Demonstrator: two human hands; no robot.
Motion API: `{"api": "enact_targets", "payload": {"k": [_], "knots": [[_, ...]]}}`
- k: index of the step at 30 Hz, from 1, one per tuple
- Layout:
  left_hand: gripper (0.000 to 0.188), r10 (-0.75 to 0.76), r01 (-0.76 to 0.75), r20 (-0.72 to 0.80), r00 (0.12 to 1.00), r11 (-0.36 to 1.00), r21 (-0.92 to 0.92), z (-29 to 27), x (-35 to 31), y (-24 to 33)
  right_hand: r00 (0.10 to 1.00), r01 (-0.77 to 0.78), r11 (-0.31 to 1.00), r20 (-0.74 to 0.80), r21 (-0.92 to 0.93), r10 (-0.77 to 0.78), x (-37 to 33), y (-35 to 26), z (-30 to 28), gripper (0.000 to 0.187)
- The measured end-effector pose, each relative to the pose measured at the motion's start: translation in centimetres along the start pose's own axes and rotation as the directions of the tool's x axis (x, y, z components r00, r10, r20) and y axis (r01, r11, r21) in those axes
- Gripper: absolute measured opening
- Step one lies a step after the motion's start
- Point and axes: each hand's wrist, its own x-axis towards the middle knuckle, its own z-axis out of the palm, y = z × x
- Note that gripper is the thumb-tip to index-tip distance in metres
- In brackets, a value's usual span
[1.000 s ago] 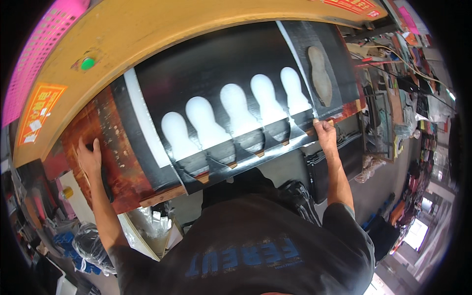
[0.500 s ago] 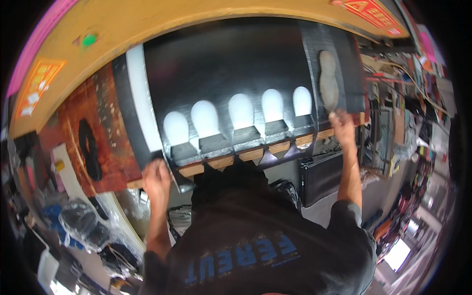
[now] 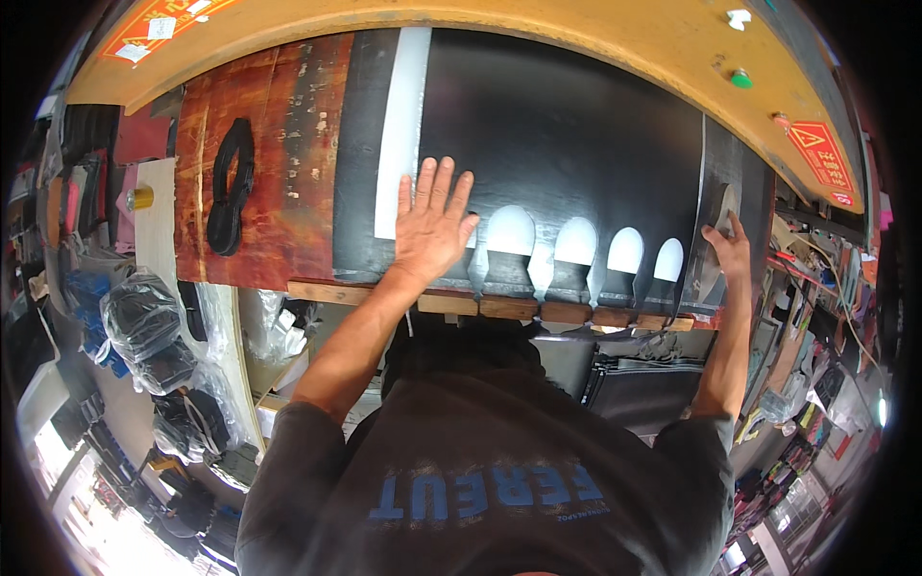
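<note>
A large black sheet (image 3: 567, 125) lies over the board, with a row of rounded openings along its near edge that show white beneath. My left hand (image 3: 434, 226) rests palm down near the sheet's left edge, fingers spread, partly over a white strip (image 3: 403, 115). At the right end of the sheet, my right hand (image 3: 732, 248) has its thumb and fingers around a grey shoe-sole-shaped piece (image 3: 722, 213). That piece looks tilted up on its side, and the hand covers part of it.
A black sole-shaped ring (image 3: 229, 187) lies on the worn red board (image 3: 307, 206) at left. A yellow machine beam (image 3: 576, 38) with a green button (image 3: 741, 79) curves along the far side. Plastic-wrapped goods (image 3: 144, 322) stand lower left; black sheets (image 3: 639, 389) are stacked under the board.
My left hand has gone from the sheet's near left corner to lying flat on top. My right hand has reached farther along the sole-shaped piece and tilted it. The view has turned.
</note>
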Motion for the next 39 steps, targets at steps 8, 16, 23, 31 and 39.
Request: {"api": "enact_targets", "payload": {"k": [8, 16, 23, 31, 39], "knots": [[0.066, 0.024, -0.048, -0.126, 0.992, 0.98, -0.194, -1.6, -0.1, -4.3, 0.908, 0.176, 0.96, 0.341, 0.218, -0.244, -14.0, -25.8, 11.6, 0.109], [0.059, -0.021, -0.079, -0.282, 0.959, 0.937, -0.339, -0.7, -0.4, -7.8, 0.908, 0.373, 0.802, 0.362, -0.466, -0.212, -12.3, -40.4, 25.9, 0.106], [0.058, -0.019, -0.096, -0.319, 0.947, 0.935, -0.341, -0.4, -0.2, -8.0, 0.939, 0.328, 0.737, 0.287, -0.59, -0.189, -11.9, -41.2, 30.2, 0.105], [0.067, 0.08, -0.153, -0.199, 0.977, 0.911, -0.383, -2.0, -0.6, -8.8, 0.929, 0.343, 0.902, 0.236, -0.262, -0.285, -9.8, -37.0, 26.4, 0.079], [0.077, 0.103, -0.163, -0.185, 0.977, 0.923, -0.348, -2.6, -3.3, -8.8, 0.999, 0.042, 0.988, 0.001, 0.151, -0.042, -10.6, -18.3, 17.3, 0.067]]}}
